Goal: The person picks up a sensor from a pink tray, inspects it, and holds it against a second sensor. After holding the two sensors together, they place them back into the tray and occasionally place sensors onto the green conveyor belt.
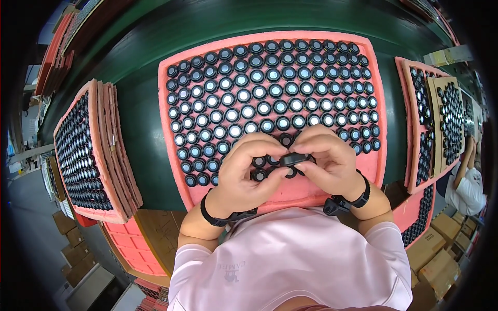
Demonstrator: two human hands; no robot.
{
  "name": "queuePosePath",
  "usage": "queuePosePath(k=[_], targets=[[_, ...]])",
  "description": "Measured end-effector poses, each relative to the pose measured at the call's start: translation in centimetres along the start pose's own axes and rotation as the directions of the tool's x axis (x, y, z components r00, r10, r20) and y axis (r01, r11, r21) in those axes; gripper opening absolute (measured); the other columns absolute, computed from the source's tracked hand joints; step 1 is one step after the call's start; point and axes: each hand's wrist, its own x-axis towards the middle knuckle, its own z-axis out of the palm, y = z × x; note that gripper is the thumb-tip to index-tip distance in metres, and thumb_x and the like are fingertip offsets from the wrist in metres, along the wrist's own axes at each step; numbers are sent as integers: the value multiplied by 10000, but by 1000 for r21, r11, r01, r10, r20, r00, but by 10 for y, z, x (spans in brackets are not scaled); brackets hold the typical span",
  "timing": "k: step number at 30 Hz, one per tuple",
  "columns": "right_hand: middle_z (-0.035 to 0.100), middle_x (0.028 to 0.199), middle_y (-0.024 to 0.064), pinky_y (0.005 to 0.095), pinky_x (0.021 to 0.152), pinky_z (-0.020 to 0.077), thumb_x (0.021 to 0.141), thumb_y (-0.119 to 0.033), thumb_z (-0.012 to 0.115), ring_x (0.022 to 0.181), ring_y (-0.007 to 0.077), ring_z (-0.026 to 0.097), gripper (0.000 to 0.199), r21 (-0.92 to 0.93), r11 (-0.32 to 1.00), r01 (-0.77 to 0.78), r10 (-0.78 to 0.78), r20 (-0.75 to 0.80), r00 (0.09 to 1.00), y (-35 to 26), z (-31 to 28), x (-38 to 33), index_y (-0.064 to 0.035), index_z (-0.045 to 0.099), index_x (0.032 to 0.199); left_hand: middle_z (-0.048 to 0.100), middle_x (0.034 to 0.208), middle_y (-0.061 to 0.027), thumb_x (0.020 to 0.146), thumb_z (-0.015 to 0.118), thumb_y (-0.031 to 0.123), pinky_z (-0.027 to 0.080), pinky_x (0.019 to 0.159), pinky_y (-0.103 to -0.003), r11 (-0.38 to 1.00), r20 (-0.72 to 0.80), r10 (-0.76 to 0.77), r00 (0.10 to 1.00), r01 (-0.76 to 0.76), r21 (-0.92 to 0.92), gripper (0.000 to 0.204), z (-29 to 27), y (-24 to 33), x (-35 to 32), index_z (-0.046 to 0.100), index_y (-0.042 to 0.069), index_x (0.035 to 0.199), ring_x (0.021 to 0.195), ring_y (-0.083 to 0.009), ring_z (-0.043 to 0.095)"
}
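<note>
Between my two hands, just above the near part of a pink foam tray (171,150), is a small black disc-shaped part (292,159), tilted nearly edge-on. My left hand (248,168) pinches its left side between thumb and fingers. On its other side, my right hand (331,159) grips it with thumb and fingertips. Rows of similar black round parts (264,108) with shiny silver-grey centres fill most of the tray. Several parts beneath my hands are partly hidden. Bare pink foam shows along the tray's near edge. A black band circles each of my wrists.
The tray lies on a dark green bench (140,129). At left stands a stack of pink foam trays (111,150), its top one full of parts. More loaded trays (410,129) stand at right. Beyond them is another person (467,189). Cardboard boxes (438,269) sit lower right.
</note>
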Motion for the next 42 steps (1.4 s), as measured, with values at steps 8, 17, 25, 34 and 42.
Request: queuePosePath(k=[8,17,25,34,42], targets=[[627,1032,130,321,786,512,799,3,717,914,230,614,285,-123,989,83,-89,-37,995,0,0,0,0,631,1070,601,1003,-136,759,701,-77,493,783,-298,998,30,28,999,-30,56,284,-2,2,0,618,-40,1028,888,-194,598],[621,1017,130,313,715,515,786,31,700,850,219,616,298,-217,962,164,-168,1,986,-1,-1,3,-1,630,1073,612,996,-141,774,704,-44,500,754,-283,989,57,98,994,-104,108,246,-4,2,2,632,-37,1009,859,-191,604],[622,992,138,313,728,478,812,-25,682,855,206,593,216,-250,959,131,-136,-2,991,-4,0,0,9,640,1021,617,994,-149,777,705,-40,504,716,-267,979,56,124,991,-131,158,235,-1,3,0,639,-26,1001,835,-185,607],[569,1000,111,299,757,454,838,3,651,854,179,555,333,-74,996,41,-45,-55,997,6,9,-2,13,549,1155,610,1015,-150,826,655,-50,498,746,-256,997,17,71,997,-71,29,267,1,-4,-4,574,-36,1081,848,-174,609],[540,1031,125,310,815,443,863,14,609,909,193,530,329,-2,996,-86,86,43,995,0,-3,-3,47,521,1178,604,1068,-131,896,565,-68,512,810,-279,923,36,-190,981,190,-335,274,2,4,-7,507,-47,1163,935,-156,620]])
